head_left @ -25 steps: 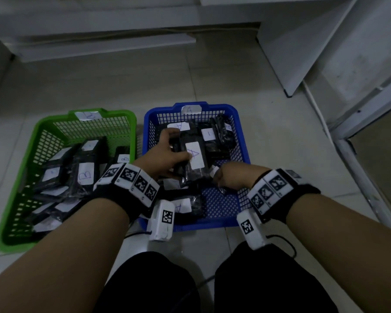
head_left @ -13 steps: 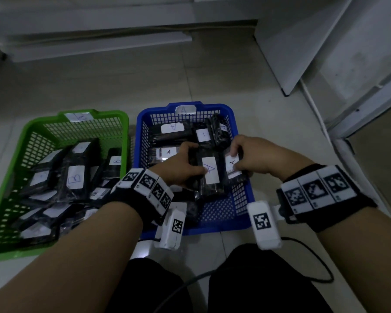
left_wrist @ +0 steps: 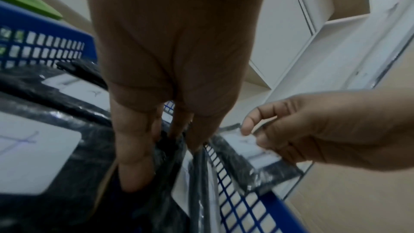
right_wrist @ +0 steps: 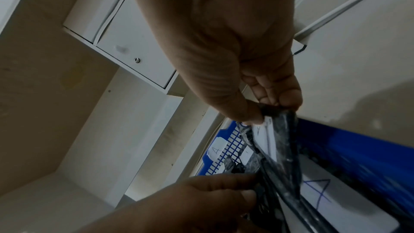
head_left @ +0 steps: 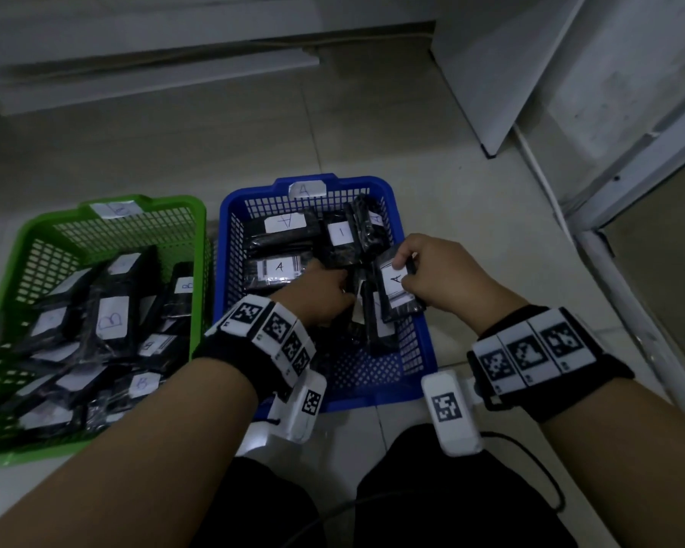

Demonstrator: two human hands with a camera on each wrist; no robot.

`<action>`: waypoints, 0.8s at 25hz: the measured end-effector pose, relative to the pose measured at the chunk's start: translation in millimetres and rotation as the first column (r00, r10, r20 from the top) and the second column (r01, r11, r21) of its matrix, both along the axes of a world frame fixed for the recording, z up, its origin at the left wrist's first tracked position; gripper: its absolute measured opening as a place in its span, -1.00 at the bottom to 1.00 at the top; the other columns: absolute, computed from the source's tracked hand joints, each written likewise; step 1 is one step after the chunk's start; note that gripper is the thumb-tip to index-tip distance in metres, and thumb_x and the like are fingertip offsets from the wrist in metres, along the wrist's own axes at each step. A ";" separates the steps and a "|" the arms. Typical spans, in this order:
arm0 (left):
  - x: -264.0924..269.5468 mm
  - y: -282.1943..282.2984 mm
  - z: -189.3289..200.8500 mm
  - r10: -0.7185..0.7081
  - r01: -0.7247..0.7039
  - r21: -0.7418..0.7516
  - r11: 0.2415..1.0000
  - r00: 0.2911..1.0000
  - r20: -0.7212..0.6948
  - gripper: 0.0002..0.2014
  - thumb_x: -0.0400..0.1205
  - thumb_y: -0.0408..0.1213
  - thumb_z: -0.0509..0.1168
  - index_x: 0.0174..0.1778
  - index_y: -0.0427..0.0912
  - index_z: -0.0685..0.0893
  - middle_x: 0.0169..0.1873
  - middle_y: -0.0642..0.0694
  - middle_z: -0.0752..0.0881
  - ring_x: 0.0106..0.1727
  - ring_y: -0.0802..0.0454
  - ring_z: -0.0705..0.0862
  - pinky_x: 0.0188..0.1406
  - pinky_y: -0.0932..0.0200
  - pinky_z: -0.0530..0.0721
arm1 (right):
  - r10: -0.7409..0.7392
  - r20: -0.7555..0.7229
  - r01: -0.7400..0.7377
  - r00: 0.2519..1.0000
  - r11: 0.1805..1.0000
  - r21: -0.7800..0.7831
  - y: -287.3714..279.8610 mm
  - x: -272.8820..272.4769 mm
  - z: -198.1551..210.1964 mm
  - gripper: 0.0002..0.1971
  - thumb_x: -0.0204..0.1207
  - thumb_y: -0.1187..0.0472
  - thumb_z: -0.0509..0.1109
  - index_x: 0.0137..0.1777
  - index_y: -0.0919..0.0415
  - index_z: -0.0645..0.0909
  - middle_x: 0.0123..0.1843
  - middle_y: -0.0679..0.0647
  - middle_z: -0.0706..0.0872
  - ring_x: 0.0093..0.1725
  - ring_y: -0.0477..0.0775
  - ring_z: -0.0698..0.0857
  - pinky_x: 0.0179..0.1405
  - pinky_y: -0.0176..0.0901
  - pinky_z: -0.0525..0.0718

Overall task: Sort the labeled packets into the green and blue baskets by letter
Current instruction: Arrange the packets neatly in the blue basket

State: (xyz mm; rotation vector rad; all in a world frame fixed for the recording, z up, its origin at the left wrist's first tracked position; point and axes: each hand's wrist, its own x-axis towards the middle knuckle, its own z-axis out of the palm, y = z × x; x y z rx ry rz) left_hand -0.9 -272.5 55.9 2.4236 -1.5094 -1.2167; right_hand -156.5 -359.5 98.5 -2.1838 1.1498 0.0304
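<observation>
Right hand [head_left: 437,276] raised, grip pinching A packet [head_left: 396,288]; left hand [head_left: 321,292] clutching upright packets [head_left: 366,318]

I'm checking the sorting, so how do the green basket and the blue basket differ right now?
The green basket carries a faint tag and holds packets marked B; the blue basket is tagged A and holds packets marked A. Both hands work in the blue basket, none in the green basket. Both are mesh-walled plastic, side by side on the floor.

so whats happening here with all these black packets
A person is sorting labeled packets by letter. The right hand pinches a packet marked A at the right side of the blue basket, which carries an A tag. The left hand reaches among the packets standing in that basket. The green basket beside it holds packets marked B.
</observation>
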 end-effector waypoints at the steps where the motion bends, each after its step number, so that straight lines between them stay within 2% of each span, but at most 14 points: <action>1: 2.0 -1.2 0.9 0.054 -0.054 0.012 0.998 0.998 -0.021 -0.58 0.69 -0.18 0.18 0.46 -0.25 0.47 0.45 -0.32 0.43 0.41 -0.25 0.50 0.34 -0.01 0.56 | 0.020 -0.016 -0.020 1.000 1.000 0.007 1.3 2.0 0.0 -0.65 0.47 0.39 0.36 0.26 0.18 0.55 -0.16 0.00 0.58 -0.24 -0.04 0.52 -0.52 -0.52 0.38; 2: 3.3 -1.1 2.6 0.092 -0.090 0.041 0.995 0.995 -0.044 -0.58 0.70 -0.17 0.17 0.44 -0.28 0.49 0.49 -0.31 0.40 0.44 -0.23 0.48 0.35 0.00 0.54 | 0.047 -0.037 -0.047 0.998 0.999 0.007 2.2 3.8 0.5 -0.55 0.48 0.40 0.36 0.37 0.15 0.47 -0.10 0.07 0.62 -0.22 -0.01 0.53 -0.50 -0.45 0.38; 3: 2.6 3.0 5.4 0.066 -0.064 0.076 0.995 0.998 -0.026 -0.57 0.70 -0.14 0.16 0.44 -0.29 0.51 0.52 -0.30 0.36 0.46 -0.21 0.44 0.35 0.02 0.51 | 0.076 -0.062 -0.076 0.995 0.997 0.006 3.2 5.6 0.9 -0.43 0.48 0.40 0.35 0.49 0.11 0.36 0.02 0.15 0.66 -0.15 0.04 0.57 -0.42 -0.33 0.42; 4: 1.9 3.8 6.7 0.099 -0.098 0.098 0.990 0.995 -0.013 -0.56 0.70 -0.12 0.17 0.44 -0.28 0.52 0.52 -0.28 0.35 0.46 -0.18 0.44 0.34 0.03 0.50 | 0.104 -0.087 -0.104 0.991 0.995 0.006 3.5 7.4 0.7 -0.33 0.49 0.41 0.35 0.57 0.09 0.26 0.15 0.21 0.66 -0.06 0.10 0.60 -0.30 -0.26 0.46; 6: -3.1 4.1 8.6 0.085 -0.082 0.113 0.990 0.996 -0.028 -0.57 0.67 -0.13 0.22 0.42 -0.26 0.54 0.43 -0.24 0.43 0.37 -0.14 0.49 0.26 0.07 0.52 | 0.149 -0.130 -0.148 0.980 0.989 0.016 3.7 9.2 -0.7 -0.27 0.49 0.43 0.34 0.62 0.07 0.17 0.28 0.23 0.61 0.10 0.17 0.62 -0.10 -0.24 0.48; 7: -4.9 5.6 12.1 0.161 -0.141 0.138 0.980 0.977 -0.141 -0.59 0.68 -0.16 0.22 0.41 -0.28 0.54 0.33 -0.21 0.53 0.28 -0.12 0.55 0.18 0.09 0.55 | 0.162 -0.145 -0.160 0.976 0.987 0.027 4.2 10.4 -1.3 -0.29 0.49 0.44 0.32 0.61 0.05 0.20 0.26 0.23 0.62 0.08 0.17 0.62 -0.10 -0.21 0.51; 9: -7.2 5.0 6.5 0.388 -0.327 0.221 0.919 0.847 -0.363 -0.65 0.70 -0.33 0.18 0.38 -0.38 0.52 -0.05 -0.14 0.70 -0.05 -0.03 0.70 -0.10 0.20 0.67 | 0.198 -0.165 -0.193 0.966 0.980 0.045 6.9 12.9 -2.8 -0.40 0.50 0.44 0.29 0.50 0.03 0.28 0.11 0.23 0.67 -0.07 0.15 0.63 -0.19 -0.10 0.58; 10: -8.5 4.5 2.3 0.363 -0.295 0.222 0.929 0.845 -0.393 -0.68 0.69 -0.42 0.17 0.35 -0.43 0.52 -0.21 -0.10 0.70 -0.20 0.01 0.72 -0.18 0.23 0.70 | 0.223 -0.178 -0.222 0.958 0.975 0.030 9.2 14.4 -3.6 -0.45 0.50 0.45 0.27 0.45 0.05 0.31 0.03 0.22 0.68 -0.12 0.15 0.63 -0.21 -0.06 0.59; 12: -5.7 4.4 1.0 0.343 -0.282 0.206 0.937 0.854 -0.391 -0.71 0.67 -0.49 0.16 0.30 -0.48 0.52 -0.29 -0.10 0.69 -0.29 0.02 0.71 -0.13 0.15 0.74 | 0.271 -0.221 -0.283 0.937 0.959 -0.028 15.6 18.4 -4.6 -0.50 0.48 0.49 0.25 0.39 0.14 0.33 -0.10 0.16 0.61 -0.17 0.14 0.58 -0.27 -0.04 0.54; 14: -4.9 9.6 1.3 0.330 -0.275 0.187 0.943 0.846 -0.419 -0.72 0.67 -0.50 0.16 0.28 -0.50 0.52 -0.28 -0.15 0.69 -0.26 -0.02 0.71 -0.02 0.05 0.73 | 0.303 -0.246 -0.332 0.921 0.939 -0.088 21.0 23.0 -7.1 -0.52 0.48 0.51 0.23 0.39 0.22 0.35 -0.12 0.17 0.54 -0.16 0.15 0.54 -0.28 -0.08 0.46; 16: -3.3 12.3 4.3 0.363 -0.315 0.181 0.932 0.802 -0.474 -0.70 0.68 -0.51 0.15 0.32 -0.50 0.50 -0.23 -0.18 0.70 -0.21 -0.07 0.72 0.03 0.02 0.72 | 0.319 -0.260 -0.357 0.911 0.927 -0.113 22.0 28.2 -8.3 -0.59 0.54 0.47 0.19 0.39 0.27 0.38 0.02 0.27 0.59 -0.04 0.22 0.59 -0.21 -0.12 0.44; 18: 0.2 15.1 8.2 0.414 -0.378 0.178 0.908 0.753 -0.512 -0.67 0.68 -0.52 0.14 0.38 -0.47 0.46 -0.02 -0.30 0.72 0.01 -0.20 0.74 0.12 -0.02 0.69 | 0.325 -0.291 -0.361 0.900 0.929 -0.079 17.6 31.9 -8.4 -0.61 0.58 0.43 0.20 0.41 0.30 0.41 0.19 0.33 0.60 0.13 0.28 0.61 -0.14 -0.16 0.44; 20: 4.1 16.0 12.5 0.421 -0.398 0.166 0.902 0.731 -0.537 -0.66 0.69 -0.49 0.14 0.40 -0.42 0.46 0.20 -0.38 0.67 0.20 -0.27 0.70 0.16 -0.05 0.70 | 0.327 -0.326 -0.359 0.887 0.932 -0.042 14.2 33.8 -9.6 -0.59 0.58 0.41 0.23 0.44 0.29 0.42 0.25 0.30 0.61 0.21 0.25 0.60 -0.08 -0.18 0.45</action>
